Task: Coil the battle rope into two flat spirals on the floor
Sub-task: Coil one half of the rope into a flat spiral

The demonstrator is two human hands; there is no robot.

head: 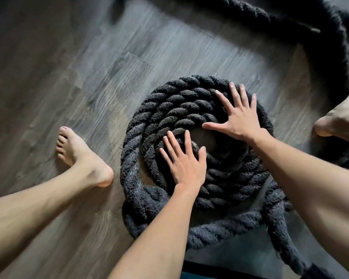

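Observation:
A thick black braided battle rope lies in a flat spiral of several turns on the grey wooden floor, in the middle of the head view. My left hand lies flat on the inner turns near the spiral's centre, fingers straight and spread. My right hand presses flat on the upper right turns, fingers spread wide. The outer turn sits loose at the near side and crosses a strand that runs off to the lower right. More loose rope curves across the top right corner.
My bare left foot stands on the floor just left of the spiral. My right foot is at the right edge, next to the rope. Bare wooden floor stretches to the left and beyond the spiral.

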